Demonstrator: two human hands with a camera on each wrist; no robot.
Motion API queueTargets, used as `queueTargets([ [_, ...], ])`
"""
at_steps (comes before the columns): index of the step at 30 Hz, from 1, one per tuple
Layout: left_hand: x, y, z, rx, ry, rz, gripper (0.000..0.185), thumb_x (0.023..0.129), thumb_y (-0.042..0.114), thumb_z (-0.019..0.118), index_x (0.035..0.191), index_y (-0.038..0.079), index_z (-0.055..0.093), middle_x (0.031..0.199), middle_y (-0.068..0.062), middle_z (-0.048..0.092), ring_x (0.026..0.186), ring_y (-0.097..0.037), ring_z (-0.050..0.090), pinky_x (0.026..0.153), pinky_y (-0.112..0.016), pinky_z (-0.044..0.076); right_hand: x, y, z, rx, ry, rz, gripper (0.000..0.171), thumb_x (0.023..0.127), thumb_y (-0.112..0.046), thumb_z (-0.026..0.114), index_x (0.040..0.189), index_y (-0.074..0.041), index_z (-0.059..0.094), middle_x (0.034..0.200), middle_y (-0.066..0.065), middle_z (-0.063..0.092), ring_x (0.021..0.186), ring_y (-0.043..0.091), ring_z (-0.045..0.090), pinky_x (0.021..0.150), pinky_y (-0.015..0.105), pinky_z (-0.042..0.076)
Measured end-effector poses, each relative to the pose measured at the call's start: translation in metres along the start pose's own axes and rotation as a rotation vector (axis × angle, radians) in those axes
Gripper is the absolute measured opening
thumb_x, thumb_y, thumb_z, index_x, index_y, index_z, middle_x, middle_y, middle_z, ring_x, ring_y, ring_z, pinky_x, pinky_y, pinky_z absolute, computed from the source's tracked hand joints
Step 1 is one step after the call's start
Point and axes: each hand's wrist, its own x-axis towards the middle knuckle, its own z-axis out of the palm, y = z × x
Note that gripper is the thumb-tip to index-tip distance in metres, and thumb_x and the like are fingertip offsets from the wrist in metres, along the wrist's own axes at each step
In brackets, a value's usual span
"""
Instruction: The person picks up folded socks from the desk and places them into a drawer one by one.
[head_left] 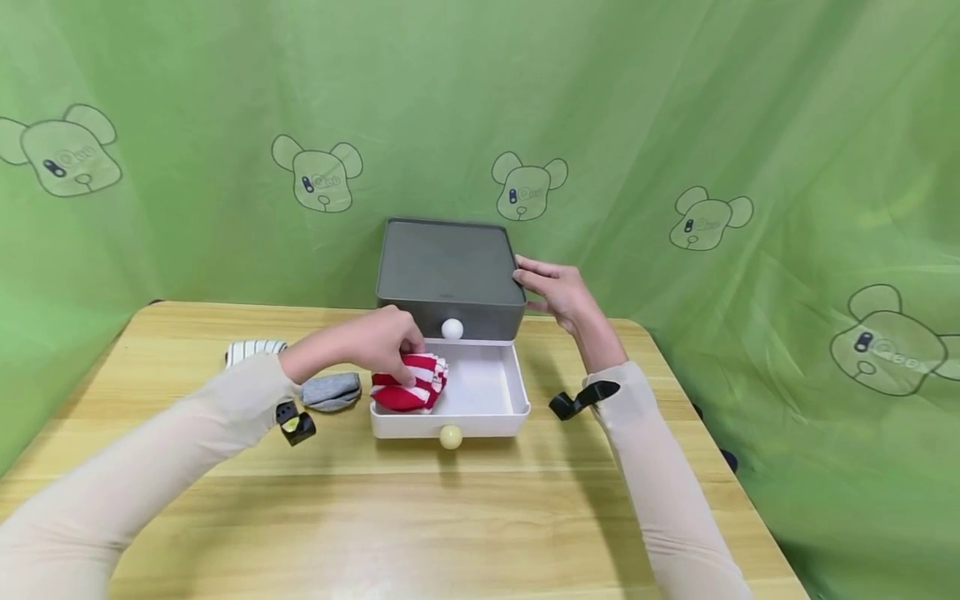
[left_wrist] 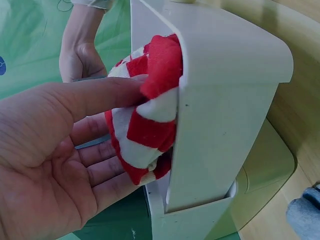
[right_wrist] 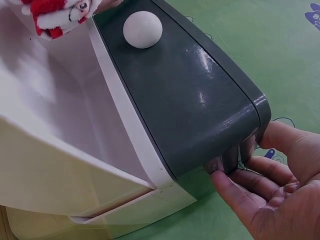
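The left hand's (head_left: 386,340) thumb and fingers pinch a red-and-white cloth roll, the red bundle (head_left: 408,392); in the left wrist view the thumb presses its near face while the other fingers lie behind it. The right hand's (head_left: 561,292) fingers are slightly spread, fairly straight, and touch the right side of the dark box (head_left: 450,262) without closing on anything. The red bundle sits inside the white lower drawer (head_left: 487,427), at its left wall near the front left corner; whether it bears on the floor of the drawer is hidden. The drawer is already pulled out toward the tabletop's (head_left: 450,533) near edge, its yellow knob (head_left: 450,437) facing front; above it, the dark front with the white knob (head_left: 452,329) looks closed. The box stands by the tabletop's far edge. The grey bundle (head_left: 332,392) lies just left of the drawer, and the white bundle (head_left: 255,350) with dark stripes lies nearer the far left corner, partly covered by the left arm. Judging by this, the work seems partway: the drawer is out and one bundle in it, though not released, while two remain outside and the drawer is unclosed.
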Motion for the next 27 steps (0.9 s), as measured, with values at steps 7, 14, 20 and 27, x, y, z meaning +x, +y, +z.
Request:
queueTargets([
  [7, -0.002, 0.005, -0.002, -0.009, -0.026, -0.013, 0.011, 0.083, 0.016, 0.085, 0.086, 0.009, 0.077, 0.080, 0.000, 0.073, 0.070, -0.011, 0.058, 0.065, -0.021, 0.054, -0.001, -0.002, 0.000, 0.011, -0.003, 0.000, 0.048, 0.098, -0.015, 0.069, 0.144, -0.012, 0.056, 0.158, 0.007, 0.047, 0.134, 0.029, 0.058, 0.102, 0.041, 0.057],
  [14, 0.009, 0.004, 0.004, 0.062, -0.041, -0.070, 0.015, 0.087, 0.017, 0.081, 0.095, 0.004, 0.078, 0.087, -0.004, 0.075, 0.074, -0.014, 0.062, 0.068, -0.023, 0.058, -0.002, 0.000, -0.001, 0.007, -0.004, 0.011, 0.049, 0.098, -0.015, 0.068, 0.145, -0.012, 0.055, 0.159, 0.007, 0.045, 0.136, 0.029, 0.056, 0.102, 0.041, 0.057],
  [20, 0.015, 0.003, 0.012, 0.106, -0.067, -0.091, 0.019, 0.088, 0.016, 0.080, 0.102, 0.003, 0.078, 0.095, -0.008, 0.076, 0.082, -0.016, 0.066, 0.073, -0.026, 0.061, -0.001, 0.002, -0.002, 0.001, -0.001, 0.014, 0.049, 0.098, -0.015, 0.069, 0.145, -0.013, 0.055, 0.159, 0.006, 0.045, 0.137, 0.030, 0.055, 0.105, 0.043, 0.055],
  [27, 0.017, 0.004, 0.011, 0.130, -0.110, -0.105, 0.021, 0.093, 0.009, 0.072, 0.112, 0.001, 0.075, 0.104, -0.011, 0.075, 0.089, -0.019, 0.066, 0.078, -0.029, 0.061, 0.000, 0.000, -0.001, 0.010, 0.001, 0.005, 0.049, 0.098, -0.015, 0.069, 0.145, -0.013, 0.056, 0.159, 0.006, 0.045, 0.137, 0.031, 0.055, 0.107, 0.046, 0.054],
])
